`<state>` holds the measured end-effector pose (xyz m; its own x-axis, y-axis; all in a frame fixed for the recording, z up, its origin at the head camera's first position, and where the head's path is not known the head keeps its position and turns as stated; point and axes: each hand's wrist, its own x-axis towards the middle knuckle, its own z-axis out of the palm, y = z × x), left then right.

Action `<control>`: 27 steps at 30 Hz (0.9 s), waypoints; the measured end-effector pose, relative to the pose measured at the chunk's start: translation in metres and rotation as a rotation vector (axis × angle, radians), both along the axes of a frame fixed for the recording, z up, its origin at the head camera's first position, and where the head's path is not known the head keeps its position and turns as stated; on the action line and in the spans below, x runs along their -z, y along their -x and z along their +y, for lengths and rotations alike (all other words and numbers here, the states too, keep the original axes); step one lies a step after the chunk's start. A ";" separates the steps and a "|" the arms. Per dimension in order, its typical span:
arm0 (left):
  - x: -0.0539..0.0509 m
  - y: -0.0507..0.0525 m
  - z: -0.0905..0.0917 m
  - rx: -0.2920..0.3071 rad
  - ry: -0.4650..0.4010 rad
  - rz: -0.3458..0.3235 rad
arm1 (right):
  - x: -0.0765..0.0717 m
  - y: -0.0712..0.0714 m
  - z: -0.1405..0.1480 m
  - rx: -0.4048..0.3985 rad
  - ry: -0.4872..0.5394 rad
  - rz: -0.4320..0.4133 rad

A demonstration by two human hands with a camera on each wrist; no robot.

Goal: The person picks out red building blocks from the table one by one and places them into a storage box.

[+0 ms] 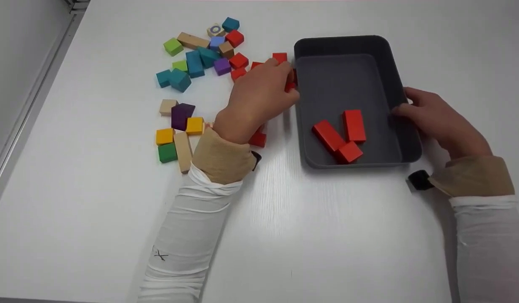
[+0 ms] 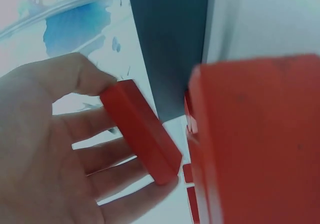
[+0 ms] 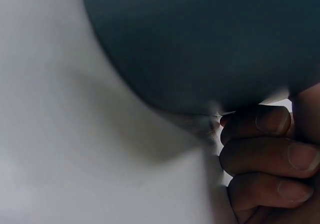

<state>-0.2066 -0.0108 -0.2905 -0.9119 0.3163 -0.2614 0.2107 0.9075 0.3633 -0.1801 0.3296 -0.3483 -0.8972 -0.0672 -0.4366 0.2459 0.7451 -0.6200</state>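
Note:
My left hand [image 1: 263,90] is just left of the dark grey tray [image 1: 360,80], palm side hidden in the head view. In the left wrist view its thumb and fingers hold a red rectangular block [image 2: 140,131] by its ends. A larger-looking red block [image 2: 260,139] stands close to that camera, hiding part of the view. My right hand [image 1: 438,115] grips the tray's right wall, thumb over the rim; in the right wrist view its curled fingers [image 3: 265,156] show beneath the tray edge. Several red blocks [image 1: 354,126] lie inside the tray's near end.
Left of my left hand, a loose group of teal [image 1: 195,64], green, purple, red and plain wood blocks is spread on the white table [image 1: 284,235]. Nearer lie yellow blocks [image 1: 195,126], a green block [image 1: 167,152] and a long wooden block [image 1: 183,152]. A wall runs along the left.

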 end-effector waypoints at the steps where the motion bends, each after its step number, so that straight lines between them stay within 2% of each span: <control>1: -0.001 0.000 0.000 -0.001 -0.023 0.009 | 0.000 0.000 0.000 -0.001 -0.001 0.001; 7: -0.003 -0.002 0.002 0.041 -0.171 0.016 | -0.001 0.000 -0.001 -0.007 -0.007 0.031; 11: -0.002 -0.005 0.006 0.110 -0.296 -0.003 | -0.001 0.000 -0.001 -0.009 -0.004 0.031; 13: -0.001 -0.006 0.009 0.156 -0.330 -0.024 | 0.000 0.000 0.000 -0.006 0.001 0.027; 19: 0.010 -0.008 0.017 0.288 -0.337 -0.071 | 0.003 0.001 0.002 -0.009 -0.004 0.030; 23: 0.016 -0.007 0.021 0.318 -0.318 -0.097 | 0.003 0.001 0.001 -0.017 -0.012 0.021; 27: 0.018 -0.007 0.024 0.336 -0.261 -0.090 | 0.000 0.002 0.001 -0.023 -0.016 0.013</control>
<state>-0.1993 0.0129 -0.3083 -0.7243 0.6577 -0.2071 0.4355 0.6692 0.6021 -0.1817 0.3304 -0.3487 -0.9012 -0.0810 -0.4258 0.2205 0.7601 -0.6112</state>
